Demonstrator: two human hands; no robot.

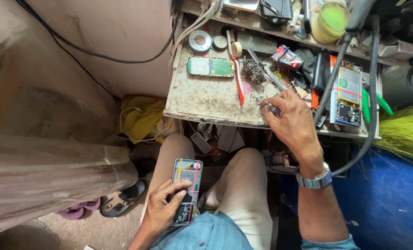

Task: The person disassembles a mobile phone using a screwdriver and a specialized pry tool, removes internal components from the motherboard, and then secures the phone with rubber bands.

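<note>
My left hand (165,203) rests on my left thigh and grips an opened phone (187,190) bound with coloured rubber bands, its insides facing up. My right hand (292,121) reaches over the front edge of a worn small workbench (206,97), with its fingers pinched on a small metal tool (270,107); the tool's tip is hidden by my fingers. A metal watch sits on that wrist.
On the bench lie a green circuit board (211,66), a red-handled toothbrush (238,76), a solder reel (200,40), tangled wire, another opened phone with rubber bands (347,95) and green-handled pliers (378,101). Cables hang down. Sandals (118,199) lie on the floor; a blue barrel (382,194) stands right.
</note>
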